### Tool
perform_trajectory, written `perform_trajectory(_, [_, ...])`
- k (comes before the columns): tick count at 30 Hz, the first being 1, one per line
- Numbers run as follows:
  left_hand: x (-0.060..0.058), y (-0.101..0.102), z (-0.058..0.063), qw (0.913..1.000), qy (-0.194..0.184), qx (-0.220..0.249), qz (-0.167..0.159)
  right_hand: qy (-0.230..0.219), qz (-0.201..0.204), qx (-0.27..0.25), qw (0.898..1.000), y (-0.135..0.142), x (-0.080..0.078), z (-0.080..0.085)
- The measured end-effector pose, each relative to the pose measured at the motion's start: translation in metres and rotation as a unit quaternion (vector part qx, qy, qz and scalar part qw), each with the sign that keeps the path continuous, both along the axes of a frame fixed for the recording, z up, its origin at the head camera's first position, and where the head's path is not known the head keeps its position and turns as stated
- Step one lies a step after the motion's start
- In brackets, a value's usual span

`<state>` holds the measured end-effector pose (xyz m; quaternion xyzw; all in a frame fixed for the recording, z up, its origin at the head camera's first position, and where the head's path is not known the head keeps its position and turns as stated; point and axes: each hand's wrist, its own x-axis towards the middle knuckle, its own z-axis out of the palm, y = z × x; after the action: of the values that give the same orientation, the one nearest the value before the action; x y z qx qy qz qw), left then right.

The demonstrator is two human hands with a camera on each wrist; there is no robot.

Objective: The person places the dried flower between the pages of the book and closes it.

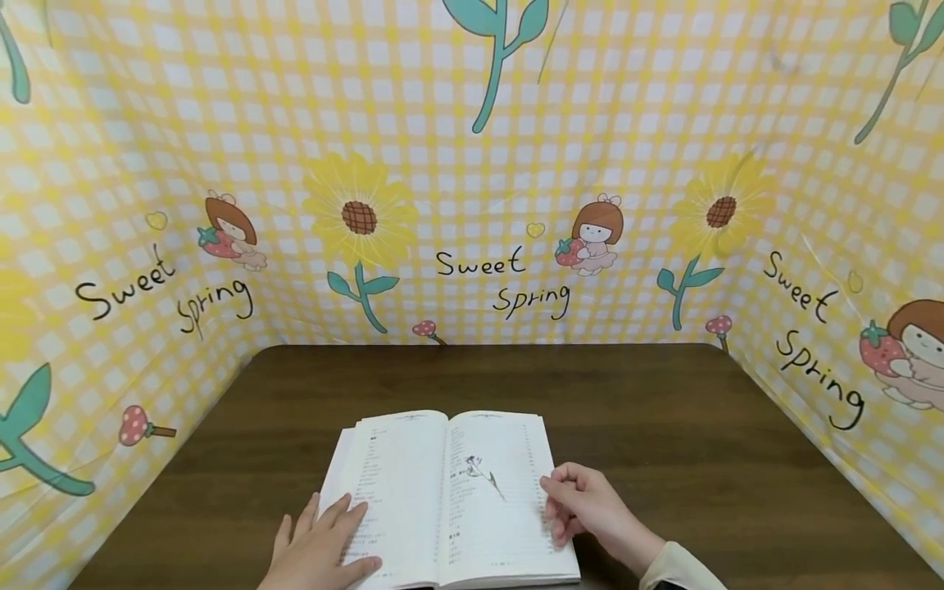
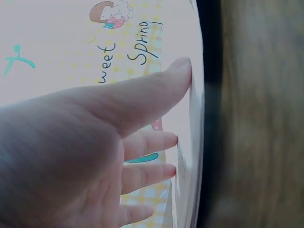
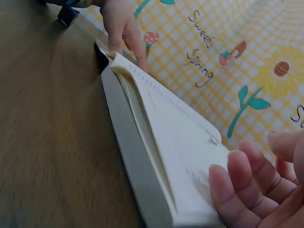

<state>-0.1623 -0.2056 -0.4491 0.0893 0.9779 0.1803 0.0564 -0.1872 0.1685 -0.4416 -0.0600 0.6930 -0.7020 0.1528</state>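
Observation:
An open book lies on the table, its pages covered in small print. A drawing of a flower is on its right page. My left hand rests on the lower part of the left page, fingers spread; the thumb lies along the near edge in the left wrist view. At the right page's outer edge is my right hand, its fingers loosely bent. In the right wrist view, fingertips are beside the page edge and nothing shows between thumb and fingers. The page stack fans slightly at the near edge.
The dark brown wooden table extends beyond the book on both sides. A yellow checked cloth with sunflowers and "Sweet Spring" lettering encloses the table at the back and sides. A pale sleeve covers the right wrist.

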Motion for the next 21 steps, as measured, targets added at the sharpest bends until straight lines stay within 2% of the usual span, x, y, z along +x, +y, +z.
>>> perform_trajectory(8, [0.001, 0.001, 0.001, 0.9991, -0.022, -0.009, 0.036, -0.001, -0.022, 0.002, 1.0, 0.02, 0.005, -0.011])
perform_trajectory(14, [0.0, 0.003, 0.0, 0.9922, -0.062, -0.015, 0.107, -0.021, -0.012, -0.015, 1.0, 0.026, 0.004, -0.013])
perform_trajectory(18, [0.001, 0.004, -0.001, 0.988, -0.061, -0.026, 0.139, -0.028, -0.011, -0.029, 0.999, 0.028, 0.004, -0.012])
perform_trajectory(21, [0.002, 0.005, -0.001, 0.9865, -0.056, -0.027, 0.152, -0.031, -0.008, -0.033, 0.999, 0.029, 0.004, -0.013])
